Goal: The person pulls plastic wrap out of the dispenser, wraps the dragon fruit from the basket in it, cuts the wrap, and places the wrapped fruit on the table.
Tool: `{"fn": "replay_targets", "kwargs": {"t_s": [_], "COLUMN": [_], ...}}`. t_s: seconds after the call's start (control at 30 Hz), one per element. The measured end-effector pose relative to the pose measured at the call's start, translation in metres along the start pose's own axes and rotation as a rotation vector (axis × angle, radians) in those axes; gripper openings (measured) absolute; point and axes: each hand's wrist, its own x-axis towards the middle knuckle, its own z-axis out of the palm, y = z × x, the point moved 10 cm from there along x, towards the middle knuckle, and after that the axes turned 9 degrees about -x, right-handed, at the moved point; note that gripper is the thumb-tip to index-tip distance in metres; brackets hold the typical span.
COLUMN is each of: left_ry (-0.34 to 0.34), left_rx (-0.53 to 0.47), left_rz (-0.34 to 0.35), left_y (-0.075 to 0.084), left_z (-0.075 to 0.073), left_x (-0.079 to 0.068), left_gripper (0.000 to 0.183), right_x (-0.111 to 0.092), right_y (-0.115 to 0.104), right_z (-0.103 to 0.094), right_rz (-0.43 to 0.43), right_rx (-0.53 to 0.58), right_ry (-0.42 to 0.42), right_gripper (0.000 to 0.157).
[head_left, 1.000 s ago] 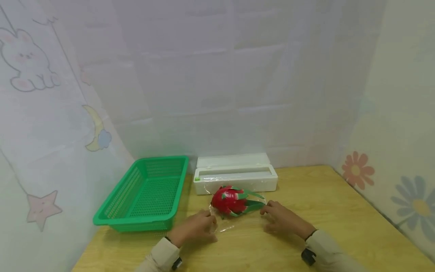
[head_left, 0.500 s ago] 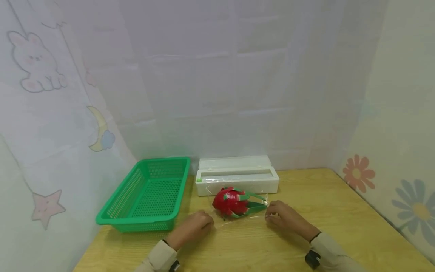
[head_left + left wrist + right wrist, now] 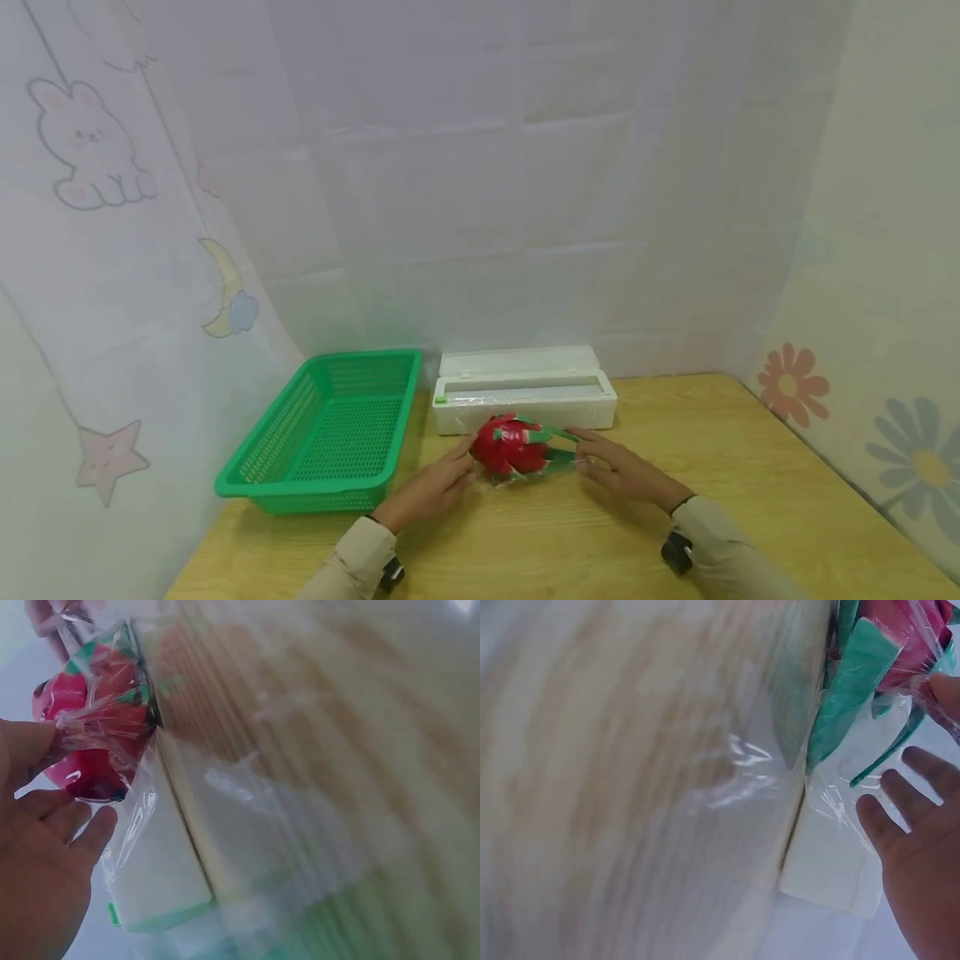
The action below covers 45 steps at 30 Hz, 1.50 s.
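Observation:
A red dragon fruit [image 3: 510, 447] with long green leaves lies on the table under clear plastic wrap [image 3: 139, 817]. The fruit end is close to my left hand [image 3: 435, 487], whose thumb touches the film while its fingers are extended beside the fruit. By the leaf tips is my right hand [image 3: 626, 471], fingers straight and spread, thumb against the film in the right wrist view. Creased film covers the fruit [image 3: 105, 697] in the left wrist view. How firmly either thumb presses cannot be seen.
Behind the fruit stands a white wrap dispenser box [image 3: 528, 415] with its lid raised. At the left is a green plastic basket [image 3: 318, 485] with perforated walls. Both rest on a wooden table [image 3: 540, 550], with a pale cloth backdrop [image 3: 465, 200] behind.
Both hands have moved from the film's near edge up to the two ends of the dragon fruit, and their fingers have straightened. The near film edge now lies gathered closer against the fruit.

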Motion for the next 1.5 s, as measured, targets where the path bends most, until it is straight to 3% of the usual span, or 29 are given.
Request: {"fn": "replay_targets", "kwargs": {"t_s": [0.13, 0.27, 0.33, 0.57, 0.83, 0.93, 1.1, 1.17, 1.27, 1.5], "left_ry": [-0.004, 0.058, 0.082, 0.149, 0.232, 0.267, 0.313, 0.342, 0.403, 0.501], "left_rx": [-0.11, -0.102, -0.086, -0.183, -0.232, -0.255, -0.363, -0.402, -0.403, -0.291], "left_rz": [-0.071, -0.058, -0.041, 0.03, 0.049, 0.006, -0.152, -0.185, -0.203, -0.189], "left_y": [-0.009, -0.007, -0.004, 0.008, 0.009, 0.0, -0.024, -0.029, -0.031, -0.027], "left_z": [0.002, -0.004, -0.007, -0.02, -0.031, -0.031, -0.026, -0.025, -0.027, -0.032], "left_x": [0.001, 0.003, 0.005, 0.009, 0.011, 0.013, 0.015, 0.015, 0.017, 0.021], "left_gripper": [0.019, 0.044, 0.047, 0.034, 0.012, 0.014, 0.019, 0.02, 0.018, 0.014], "right_x": [0.001, 0.003, 0.004, 0.003, 0.004, 0.007, 0.017, 0.02, 0.025, 0.029], "right_y": [0.009, 0.014, 0.014, 0.014, 0.015, 0.02, 0.032, 0.039, 0.047, 0.062], "right_z": [0.008, 0.006, 0.002, -0.009, -0.01, -0.007, 0.0, 0.004, 0.007, 0.008], "right_rz": [0.082, 0.139, 0.141, 0.107, 0.162, 0.202, 0.265, 0.32, 0.413, 0.562], "right_rx": [0.087, 0.116, 0.132, 0.191, 0.294, 0.302, 0.298, 0.288, 0.232, 0.095], "right_ry": [-0.049, -0.034, -0.01, 0.086, 0.117, 0.119, 0.152, 0.178, 0.223, 0.302], "right_gripper": [0.021, 0.029, 0.023, 0.015, 0.016, 0.018, 0.019, 0.018, 0.016, 0.013]}}
